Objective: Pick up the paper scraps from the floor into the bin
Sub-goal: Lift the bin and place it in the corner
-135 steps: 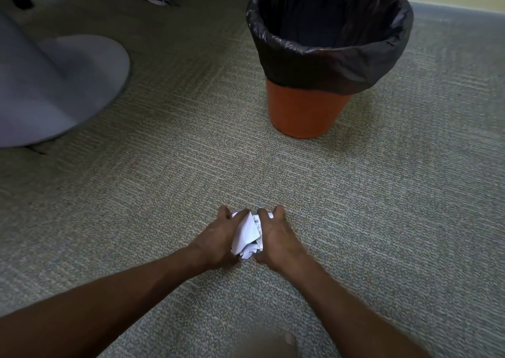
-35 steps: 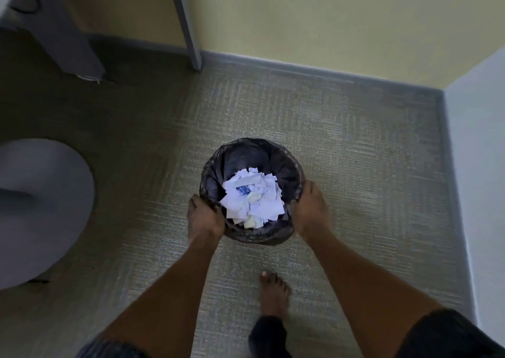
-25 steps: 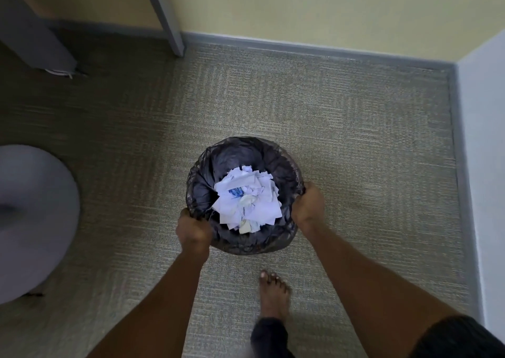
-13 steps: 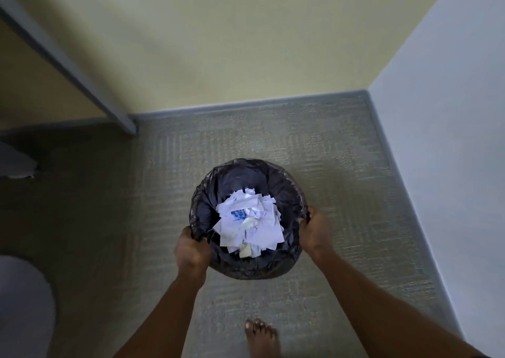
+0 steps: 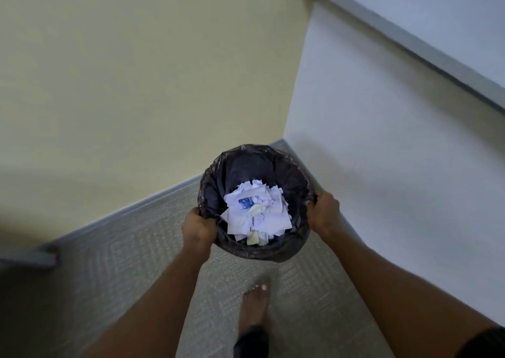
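Observation:
The bin (image 5: 296, 178), lined with a black plastic bag, is seen from straight above in the middle of the view. A heap of white paper scraps (image 5: 257, 212) lies inside it, one with a blue mark. My left hand (image 5: 198, 228) grips the bin's rim on the left. My right hand (image 5: 323, 212) grips the rim on the right. The bin is held up close to a corner of the room. No scraps show on the carpet.
A yellow wall (image 5: 136, 70) and a pale blue-white wall (image 5: 382, 152) meet in a corner just behind the bin. Grey carpet (image 5: 123, 262) runs below. My bare foot (image 5: 255, 305) stands under the bin. A grey rail (image 5: 410, 43) crosses the right wall.
Earlier both hands pressed scraps together on the carpet. Since then they took the bin by its rim, and it has been carried towards the room's corner; the view has tilted up.

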The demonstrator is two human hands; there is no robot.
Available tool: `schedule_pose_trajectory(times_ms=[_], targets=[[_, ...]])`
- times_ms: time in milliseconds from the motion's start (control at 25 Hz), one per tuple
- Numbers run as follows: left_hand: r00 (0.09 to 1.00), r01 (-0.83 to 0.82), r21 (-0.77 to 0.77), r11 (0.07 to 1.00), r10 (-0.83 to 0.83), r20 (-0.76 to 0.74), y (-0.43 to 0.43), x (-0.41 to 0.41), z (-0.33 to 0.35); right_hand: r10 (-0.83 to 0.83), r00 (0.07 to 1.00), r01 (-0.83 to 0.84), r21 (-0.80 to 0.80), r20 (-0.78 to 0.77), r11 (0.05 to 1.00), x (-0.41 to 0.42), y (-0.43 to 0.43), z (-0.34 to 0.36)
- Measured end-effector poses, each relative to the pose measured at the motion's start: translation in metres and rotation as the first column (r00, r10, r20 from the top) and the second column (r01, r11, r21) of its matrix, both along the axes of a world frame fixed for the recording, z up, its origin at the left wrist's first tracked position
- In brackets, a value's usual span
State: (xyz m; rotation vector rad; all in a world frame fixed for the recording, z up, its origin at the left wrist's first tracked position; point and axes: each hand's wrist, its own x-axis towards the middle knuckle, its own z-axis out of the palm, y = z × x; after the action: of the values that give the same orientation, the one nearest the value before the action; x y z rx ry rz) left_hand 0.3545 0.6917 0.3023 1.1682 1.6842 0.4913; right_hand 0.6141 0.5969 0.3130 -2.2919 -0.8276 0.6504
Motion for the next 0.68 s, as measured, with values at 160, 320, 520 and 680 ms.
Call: schedule_pose_trajectory(times_ms=[160, 320, 520, 680], targets=[[0.997, 0.071, -0.009, 0.997, -0.071, -0.012, 0.088, 0.073, -0.023, -0.082, 0.996, 0.082, -0.013, 0.043, 0.997, 0.067, 0.061, -0.022], [0.992, 0.117, -0.043, 0.992, -0.119, -0.05, 0.167, 0.135, -0.066, -0.149, 0.988, 0.151, -0.053, 0.034, 0.987, 0.12, 0.126, -0.069], [0.983, 0.138, -0.116, 0.984, -0.15, -0.102, 0.243, 0.189, -0.129, -0.218, 0.976, 0.218, -0.103, 0.012, 0.971, 0.168, 0.19, -0.127], [0.976, 0.172, -0.155, 0.973, -0.189, -0.105, 0.276, 0.219, -0.166, -0.247, 0.969, 0.245, -0.122, -0.004, 0.962, 0.196, 0.219, -0.166]])
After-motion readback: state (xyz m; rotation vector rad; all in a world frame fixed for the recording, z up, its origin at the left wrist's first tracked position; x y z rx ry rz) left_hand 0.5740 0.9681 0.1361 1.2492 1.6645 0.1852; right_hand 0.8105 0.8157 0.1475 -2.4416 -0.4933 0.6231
